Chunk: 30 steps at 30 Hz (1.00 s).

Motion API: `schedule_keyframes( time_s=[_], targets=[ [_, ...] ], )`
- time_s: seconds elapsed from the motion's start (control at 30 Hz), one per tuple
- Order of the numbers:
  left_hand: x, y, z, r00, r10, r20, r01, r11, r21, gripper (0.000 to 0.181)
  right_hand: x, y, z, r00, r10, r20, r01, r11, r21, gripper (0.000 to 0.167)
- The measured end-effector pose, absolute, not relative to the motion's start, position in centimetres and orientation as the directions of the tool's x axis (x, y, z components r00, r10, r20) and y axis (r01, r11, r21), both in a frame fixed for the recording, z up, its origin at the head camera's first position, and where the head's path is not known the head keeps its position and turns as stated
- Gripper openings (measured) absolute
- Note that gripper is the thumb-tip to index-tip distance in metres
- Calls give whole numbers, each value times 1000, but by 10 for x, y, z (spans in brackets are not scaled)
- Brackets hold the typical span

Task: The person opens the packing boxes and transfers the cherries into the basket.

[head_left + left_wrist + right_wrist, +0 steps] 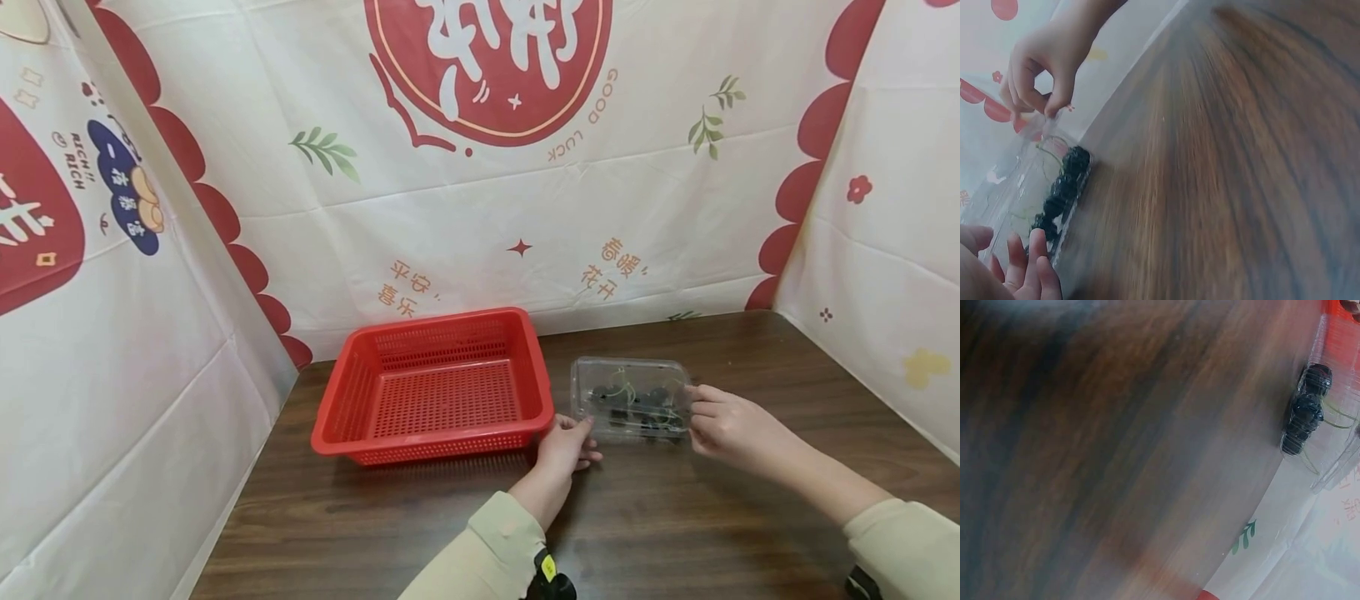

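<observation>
A clear plastic clamshell box (630,367) rests on the table, holding dark round fruits (1063,194) with thin green stems that look like cherries. With thumb and fingers, my right hand (723,425) pinches the box's right end; the left wrist view shows this pinch too. My left hand (558,458) is at the front left corner of the box, fingers loosely bent and parted, thumb tip against or very near the plastic. Whether it bears on the box I cannot tell. In the right wrist view the box (1335,450) appears at the right edge.
A red perforated plastic basket (431,450) stands left of the box, close to my left hand, with nothing inside. Beneath everything is a dark wood-grain table (450,533). Printed white cloth (480,200) walls in the back and both sides.
</observation>
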<state>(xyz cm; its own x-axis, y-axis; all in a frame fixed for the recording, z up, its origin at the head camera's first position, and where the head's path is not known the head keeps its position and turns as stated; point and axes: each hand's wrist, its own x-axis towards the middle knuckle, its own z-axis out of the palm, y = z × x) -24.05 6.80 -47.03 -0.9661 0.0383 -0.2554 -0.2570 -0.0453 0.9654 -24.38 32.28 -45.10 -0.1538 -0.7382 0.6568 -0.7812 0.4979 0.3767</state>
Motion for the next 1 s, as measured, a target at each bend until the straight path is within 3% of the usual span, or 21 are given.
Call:
schedule_keyframes(
  time_s=[0.27,1.0],
  targets=[
    [-237,76,-472,-958,48,-282,-286,-199,937,21,-243,319,-452,-169,-727,666,-809,488,328,31],
    [-227,96,-471,-941,160,-298,-325,-185,928,21,-242,307,-449,-186,-720,669,-808,500,313,30]
  ],
)
